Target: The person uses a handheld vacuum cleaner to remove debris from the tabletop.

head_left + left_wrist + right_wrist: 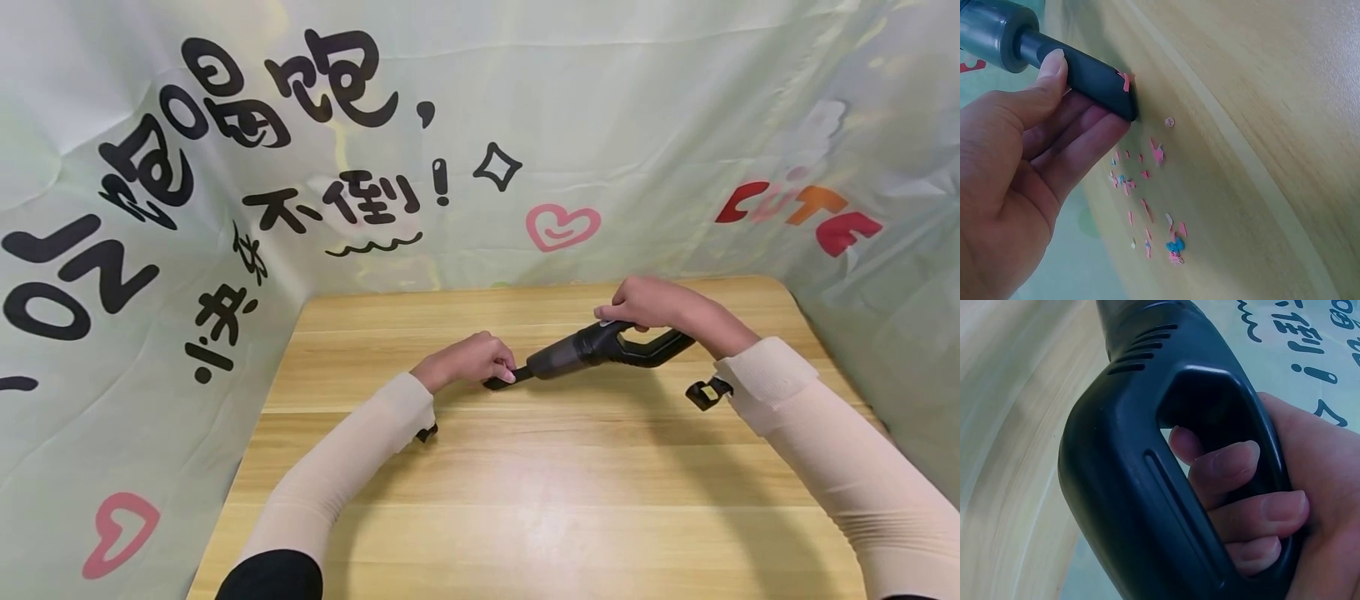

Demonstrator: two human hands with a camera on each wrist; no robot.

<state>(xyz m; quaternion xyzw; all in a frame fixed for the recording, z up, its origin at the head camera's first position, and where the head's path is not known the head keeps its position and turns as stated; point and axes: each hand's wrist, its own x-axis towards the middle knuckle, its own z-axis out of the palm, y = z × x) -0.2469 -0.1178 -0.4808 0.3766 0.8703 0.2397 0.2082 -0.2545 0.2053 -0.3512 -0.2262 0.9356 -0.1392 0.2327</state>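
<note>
A black handheld vacuum cleaner (pixel 585 348) is held above the wooden table, its flat nozzle (pixel 1094 78) pointing left. My right hand (pixel 647 302) grips its loop handle (pixel 1147 469), with the fingers curled through the opening. My left hand (pixel 478 358) pinches the nozzle between thumb and fingers near its tip. One pink scrap (pixel 1125 81) clings to the nozzle's end. Pink, blue and white paper scraps (pixel 1145 175) lie scattered on the table beside the nozzle in the left wrist view; the head view does not show them clearly.
The wooden table (pixel 525 483) reaches back to a pale printed cloth (pixel 645 150) that hangs behind it and on both sides. A black wrist mount (pixel 707 393) sticks out from the right sleeve, and a smaller one (pixel 427 432) from the left.
</note>
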